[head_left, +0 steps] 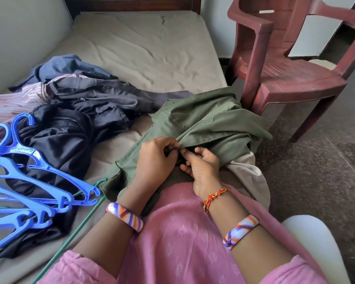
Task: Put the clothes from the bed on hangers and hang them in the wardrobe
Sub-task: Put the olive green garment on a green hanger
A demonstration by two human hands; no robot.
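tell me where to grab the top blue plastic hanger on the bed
Take the top blue plastic hanger by its neck just below the hook, coming from above. The hook curls free at the far end over the dark clothes, while its arm ends tangle with the other hangers.

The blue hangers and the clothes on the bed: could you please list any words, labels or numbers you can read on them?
No text can be read here.
Blue hangers: the top one has raised lettering on its crossbar, too small and blurred to read.
Green shirt, held by the left hand and right hand: no label shows.
Dark clothes: no print or tag shows.
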